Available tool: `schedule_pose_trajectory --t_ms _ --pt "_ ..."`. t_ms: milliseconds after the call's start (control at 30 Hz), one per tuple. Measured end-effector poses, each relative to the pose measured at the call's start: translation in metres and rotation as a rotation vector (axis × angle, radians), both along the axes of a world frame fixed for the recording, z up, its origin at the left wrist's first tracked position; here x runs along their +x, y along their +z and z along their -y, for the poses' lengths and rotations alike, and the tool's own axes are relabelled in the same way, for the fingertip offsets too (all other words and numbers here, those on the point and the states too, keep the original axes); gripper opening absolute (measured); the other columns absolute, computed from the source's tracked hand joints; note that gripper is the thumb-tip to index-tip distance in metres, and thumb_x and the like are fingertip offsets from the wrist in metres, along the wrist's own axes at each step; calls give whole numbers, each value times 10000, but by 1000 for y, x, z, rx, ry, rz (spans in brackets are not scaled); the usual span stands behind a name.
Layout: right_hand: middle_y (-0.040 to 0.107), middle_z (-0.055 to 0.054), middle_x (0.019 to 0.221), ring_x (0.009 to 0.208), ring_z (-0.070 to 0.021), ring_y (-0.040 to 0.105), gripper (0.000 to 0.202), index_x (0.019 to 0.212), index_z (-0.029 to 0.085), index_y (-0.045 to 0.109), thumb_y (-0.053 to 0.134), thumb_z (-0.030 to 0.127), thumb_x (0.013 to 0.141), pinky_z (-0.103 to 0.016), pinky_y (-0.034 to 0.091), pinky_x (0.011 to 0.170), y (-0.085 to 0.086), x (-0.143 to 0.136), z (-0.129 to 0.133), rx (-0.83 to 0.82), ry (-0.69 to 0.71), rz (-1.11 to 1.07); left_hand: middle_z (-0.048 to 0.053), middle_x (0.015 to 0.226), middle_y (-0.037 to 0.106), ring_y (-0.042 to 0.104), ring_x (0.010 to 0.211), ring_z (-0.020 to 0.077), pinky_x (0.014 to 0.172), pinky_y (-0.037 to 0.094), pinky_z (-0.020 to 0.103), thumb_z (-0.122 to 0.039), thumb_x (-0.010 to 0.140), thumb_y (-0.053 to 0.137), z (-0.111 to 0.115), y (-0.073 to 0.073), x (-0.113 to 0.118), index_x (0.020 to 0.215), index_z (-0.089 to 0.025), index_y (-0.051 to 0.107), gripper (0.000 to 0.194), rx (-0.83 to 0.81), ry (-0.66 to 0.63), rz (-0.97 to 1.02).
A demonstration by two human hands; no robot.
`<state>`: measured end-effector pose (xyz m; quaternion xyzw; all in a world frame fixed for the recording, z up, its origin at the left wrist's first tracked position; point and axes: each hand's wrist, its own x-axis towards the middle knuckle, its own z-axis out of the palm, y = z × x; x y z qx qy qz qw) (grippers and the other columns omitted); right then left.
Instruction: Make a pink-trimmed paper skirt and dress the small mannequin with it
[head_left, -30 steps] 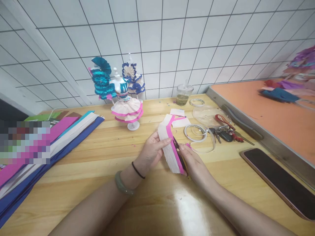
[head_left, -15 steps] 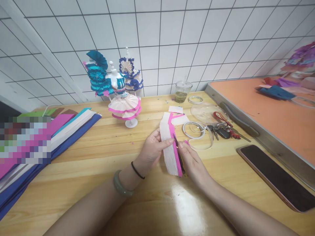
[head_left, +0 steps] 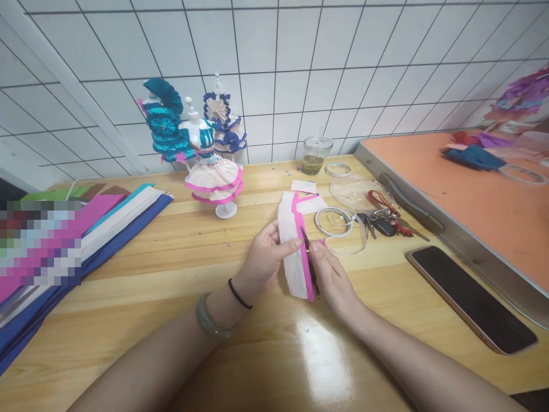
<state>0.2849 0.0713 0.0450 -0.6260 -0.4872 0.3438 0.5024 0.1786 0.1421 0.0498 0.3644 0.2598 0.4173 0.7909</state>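
Observation:
Between my hands hangs a white crepe paper strip [head_left: 291, 269] edged in pink, held above the wooden table. My left hand [head_left: 268, 254] pinches it at its middle, thumb on the front and fingers behind. In my right hand [head_left: 332, 272] is a pair of scissors [head_left: 305, 237], dark-bladed, lying along the pink edge; its handles are mostly hidden by the hand and paper. Just beyond the strip lie a white paper piece with a pink border [head_left: 312, 204] and a small white paper rectangle [head_left: 303, 186].
Rolls of tape [head_left: 334, 222], keys [head_left: 384, 226] and a phone [head_left: 472, 297] lie right. A glass cup [head_left: 316, 155] stands at the back. Miniature dress forms in paper dresses [head_left: 214, 177] stand back left, beside stacked coloured paper [head_left: 128, 214]. An orange board [head_left: 412, 166] borders the right.
The view has shifted slightly, so the things on the table sit a little higher and further left. Both hands keep their hold; the scissors remain at the pink edge.

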Motion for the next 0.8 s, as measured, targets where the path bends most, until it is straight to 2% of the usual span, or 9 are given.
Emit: schedule_pose_trajectory --t_ms 200,500,800 --pt "666 -66 1065 963 -203 582 412 922 197 622 315 472 939 -322 450 836 -1 -1 -1 7 -13 9 66 962 681 621 891 173 874 443 333 -130 607 771 2 0 0 1013 -143 599 442 6 13 -7" --pt "640 -37 807 824 -194 571 395 773 199 564 305 451 932 -325 441 817 -2 -2 -3 34 -31 32 67 961 682 615 867 160 849 448 317 -134 619 765 3 0 0 1037 -134 594 452 10 2 0" --pt "650 -43 827 837 -207 570 378 803 213 570 323 469 932 -317 461 754 -6 -1 -2 29 -36 11 69 987 685 619 900 180 843 451 328 -146 625 762 3 1 1 1043 -146 595 451 21 -1 0"
